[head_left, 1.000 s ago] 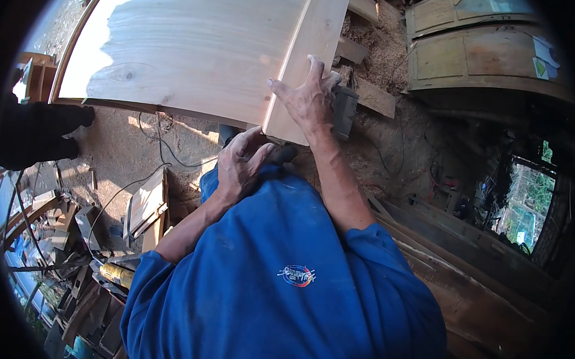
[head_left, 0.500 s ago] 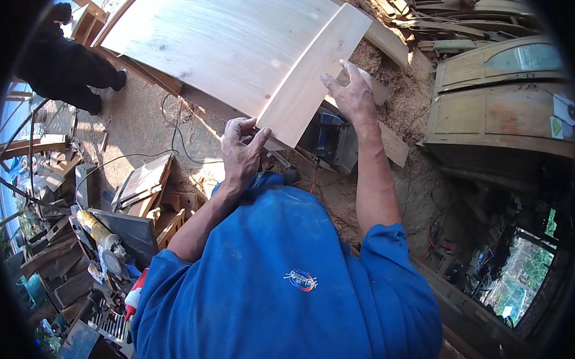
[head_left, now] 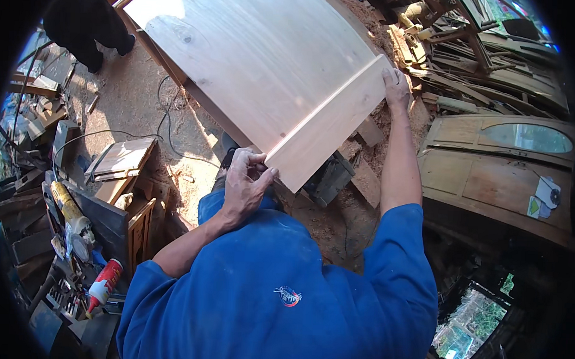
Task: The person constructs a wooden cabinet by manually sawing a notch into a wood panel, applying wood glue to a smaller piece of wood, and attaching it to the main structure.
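A large pale wooden panel [head_left: 253, 64] lies ahead of me, with a narrower board [head_left: 324, 130] along its right edge. My left hand [head_left: 246, 181] grips the near left end of the board, fingers curled by the corner. My right hand [head_left: 395, 88] is closed on the far end of the same board, with its fingertips at the edge. My blue shirt and forearms fill the lower part of the view.
A person in dark trousers [head_left: 84, 27] stands at upper left. Timber offcuts [head_left: 474, 85] and wooden doors [head_left: 465, 179] lie right. At left are a cable, stacked boards [head_left: 120, 158], a yellow power tool [head_left: 68, 206] and a red-white bottle [head_left: 103, 284]. Shavings cover the floor.
The view has shifted. My right hand has moved from the board's side up to its far end and closed on it; my left hand stays at the near end.
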The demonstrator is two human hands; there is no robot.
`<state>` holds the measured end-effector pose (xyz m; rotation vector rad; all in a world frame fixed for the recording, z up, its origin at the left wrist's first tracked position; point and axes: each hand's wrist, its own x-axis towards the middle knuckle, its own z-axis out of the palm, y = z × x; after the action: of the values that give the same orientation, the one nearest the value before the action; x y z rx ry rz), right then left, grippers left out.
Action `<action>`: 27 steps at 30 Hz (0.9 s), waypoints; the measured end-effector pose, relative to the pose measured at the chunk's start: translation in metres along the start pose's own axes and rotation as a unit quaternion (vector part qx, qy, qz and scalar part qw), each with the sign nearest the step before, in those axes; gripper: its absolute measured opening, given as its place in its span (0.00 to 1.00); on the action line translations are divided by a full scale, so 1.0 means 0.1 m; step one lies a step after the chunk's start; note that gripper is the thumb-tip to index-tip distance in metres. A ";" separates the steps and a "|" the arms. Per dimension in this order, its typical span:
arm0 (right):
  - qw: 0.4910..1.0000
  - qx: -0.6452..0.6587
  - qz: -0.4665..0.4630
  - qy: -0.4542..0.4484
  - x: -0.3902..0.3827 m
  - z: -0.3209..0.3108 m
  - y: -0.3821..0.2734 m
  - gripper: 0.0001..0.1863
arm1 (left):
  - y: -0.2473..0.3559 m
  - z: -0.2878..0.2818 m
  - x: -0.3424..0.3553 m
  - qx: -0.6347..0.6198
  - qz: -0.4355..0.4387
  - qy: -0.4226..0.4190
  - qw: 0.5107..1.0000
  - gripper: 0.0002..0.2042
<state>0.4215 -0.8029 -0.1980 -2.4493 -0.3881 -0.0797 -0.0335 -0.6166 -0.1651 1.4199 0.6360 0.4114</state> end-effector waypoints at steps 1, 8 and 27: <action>1.000 0.008 -0.001 0.010 -0.04 0.13 -0.02 0.37 | -0.01 -0.02 -0.01 0.017 0.008 0.002 1.000 0.14; 0.999 0.041 -0.006 0.024 -0.10 0.14 -0.06 0.35 | 0.08 -0.08 0.00 0.090 0.036 -0.014 0.995 0.17; 0.710 -0.151 -0.561 -0.399 -2.09 -0.40 -1.94 0.39 | 0.13 -0.15 0.06 0.039 -0.131 -0.086 0.987 0.40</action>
<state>0.1659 -0.7365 -0.0830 -1.9969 -2.3484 0.4558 -0.0370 -0.5991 -0.1535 1.4059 0.6923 0.0555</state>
